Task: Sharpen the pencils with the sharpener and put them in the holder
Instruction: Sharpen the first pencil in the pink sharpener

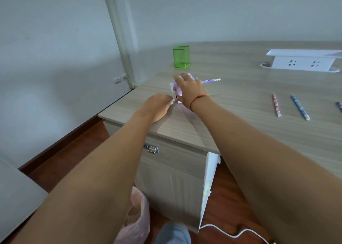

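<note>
Head camera: the right hand (pixel 188 90) curls over the pink sharpener (pixel 178 94) near the desk (pixel 240 132) corner, while the left hand (pixel 157 105) pinches its crank (pixel 172 89). A purple pencil (pixel 211 80) juts from it. The green holder (pixel 181 57) behind looks empty. A pink pencil (pixel 276 104) and a blue pencil (pixel 299 107) wait; most work likely remains.

holder (pixel 181 57): green wire mesh | desk (pixel 240 114): matt wood-grain | sharpener (pixel 178 93): glossy lilac plastic
</note>
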